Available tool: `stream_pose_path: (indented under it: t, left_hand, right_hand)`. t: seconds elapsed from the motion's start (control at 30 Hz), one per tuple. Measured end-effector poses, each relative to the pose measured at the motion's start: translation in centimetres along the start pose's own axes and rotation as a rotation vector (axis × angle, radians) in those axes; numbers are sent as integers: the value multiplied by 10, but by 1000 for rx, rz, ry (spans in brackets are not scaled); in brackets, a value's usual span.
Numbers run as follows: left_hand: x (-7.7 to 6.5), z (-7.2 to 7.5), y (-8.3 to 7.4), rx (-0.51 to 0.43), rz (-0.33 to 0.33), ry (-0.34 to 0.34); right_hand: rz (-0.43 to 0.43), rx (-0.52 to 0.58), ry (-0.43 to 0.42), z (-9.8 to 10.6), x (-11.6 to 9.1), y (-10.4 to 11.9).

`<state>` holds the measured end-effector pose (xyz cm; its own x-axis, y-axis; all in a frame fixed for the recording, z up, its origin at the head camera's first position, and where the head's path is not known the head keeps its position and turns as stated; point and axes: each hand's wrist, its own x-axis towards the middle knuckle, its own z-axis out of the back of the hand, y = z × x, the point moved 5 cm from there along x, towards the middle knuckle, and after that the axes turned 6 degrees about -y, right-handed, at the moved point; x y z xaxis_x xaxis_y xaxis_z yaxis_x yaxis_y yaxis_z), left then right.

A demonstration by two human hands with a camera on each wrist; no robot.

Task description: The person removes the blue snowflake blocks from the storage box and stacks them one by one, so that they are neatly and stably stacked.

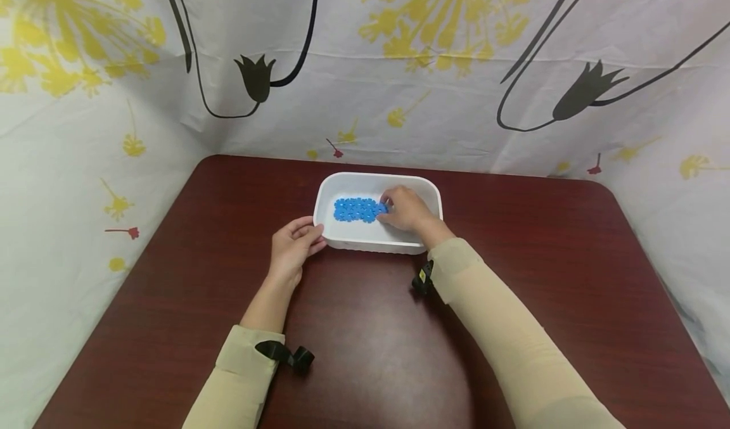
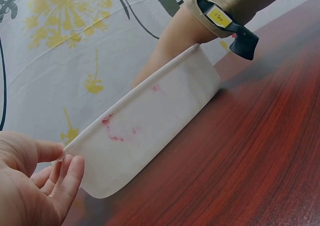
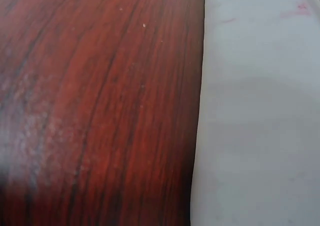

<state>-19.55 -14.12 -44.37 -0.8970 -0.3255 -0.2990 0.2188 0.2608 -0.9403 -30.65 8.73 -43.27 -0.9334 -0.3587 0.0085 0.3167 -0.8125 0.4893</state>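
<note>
A white plastic tray [image 1: 373, 246] stands on the table with several flat blue snowflake-shaped discs [image 1: 355, 210] laid close together in rows on its floor. My left hand [image 1: 292, 246] pinches the tray's front left corner at the rim; in the left wrist view the thumb of this hand [image 2: 30, 178] is on top and the fingers curl below. Reaching in over the tray's right side, my right hand [image 1: 408, 210] pinches a blue disc [image 1: 381, 208] at the right end of the rows. The right wrist view shows only the tray's outer wall [image 3: 255, 116] and wood, with that hand hidden.
The dark red wooden table [image 1: 365, 327] has rounded far corners. Behind it and at both sides hangs a white cloth [image 1: 319, 99] with yellow and grey flower prints. Black camera straps [image 1: 285, 354] sit on both sleeves.
</note>
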Motion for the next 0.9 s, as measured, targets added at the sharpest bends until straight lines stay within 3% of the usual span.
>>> stream_pose_path:
  t: [0.47,0.9]
  left_hand:
    - [0,-1,-2,3,-11,-2]
    - [0,0,0,0,-4,-7]
  right_hand:
    - [-27,91,10,0,-1,-4]
    - [23,39,10,-1,-2,-1]
